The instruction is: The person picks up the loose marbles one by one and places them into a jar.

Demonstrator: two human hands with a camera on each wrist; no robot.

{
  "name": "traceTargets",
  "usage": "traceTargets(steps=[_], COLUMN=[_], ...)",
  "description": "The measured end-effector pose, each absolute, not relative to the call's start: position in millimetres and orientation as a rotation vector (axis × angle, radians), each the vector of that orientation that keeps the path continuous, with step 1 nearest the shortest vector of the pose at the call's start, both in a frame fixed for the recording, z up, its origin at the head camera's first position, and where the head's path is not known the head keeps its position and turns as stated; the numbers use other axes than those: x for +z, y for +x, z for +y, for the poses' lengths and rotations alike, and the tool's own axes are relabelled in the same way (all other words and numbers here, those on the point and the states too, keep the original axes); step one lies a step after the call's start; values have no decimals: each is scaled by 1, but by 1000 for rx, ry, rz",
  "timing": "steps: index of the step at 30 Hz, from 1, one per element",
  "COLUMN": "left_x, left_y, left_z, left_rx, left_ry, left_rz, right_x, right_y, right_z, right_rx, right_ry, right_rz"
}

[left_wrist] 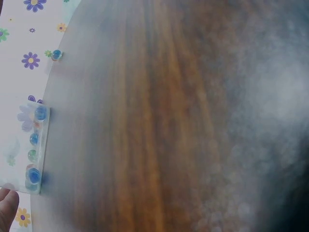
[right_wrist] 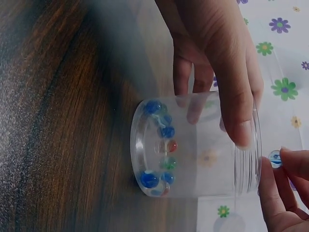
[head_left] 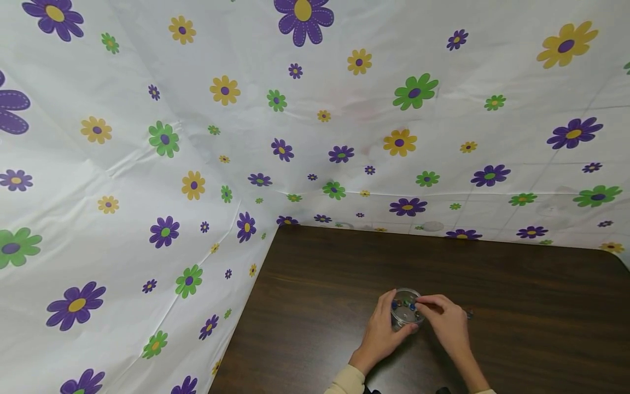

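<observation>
A clear plastic jar (head_left: 404,316) stands upright on the brown table, with several glass marbles (right_wrist: 167,131) in blue, green and red at its bottom. My left hand (head_left: 381,334) grips the jar's side, its thumb toward me and fingers round the far side. Close to the open rim, my right hand (head_left: 447,322) pinches a clear marble with a blue swirl (right_wrist: 275,158) between thumb and finger. In the left wrist view, the jar (left_wrist: 24,150) shows at the left edge. A loose marble (left_wrist: 57,55) lies apart from it on the table.
The dark wood-grain table (head_left: 315,273) spreads out around both hands. White sheeting with purple, green and yellow flowers (head_left: 344,98) hangs along its back and left edges. Small glassy marbles (head_left: 470,313) lie just right of my right hand.
</observation>
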State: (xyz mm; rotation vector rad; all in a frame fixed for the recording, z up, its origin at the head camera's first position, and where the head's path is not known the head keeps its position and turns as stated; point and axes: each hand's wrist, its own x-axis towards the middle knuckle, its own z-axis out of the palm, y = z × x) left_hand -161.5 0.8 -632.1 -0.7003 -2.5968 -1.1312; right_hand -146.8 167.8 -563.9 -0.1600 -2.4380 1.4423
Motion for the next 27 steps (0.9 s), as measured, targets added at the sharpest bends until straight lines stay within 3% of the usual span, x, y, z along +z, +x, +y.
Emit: traceTargets(steps=[27], left_x=[-632], left_y=[-161], left_z=[1], left_rx=[-1133], left_ry=[-710], left_rz=[-2586], right_x=[-563], right_y=[-147], right_z=[167], right_rx=[1468], right_ry=[-180], right_rz=[-2486])
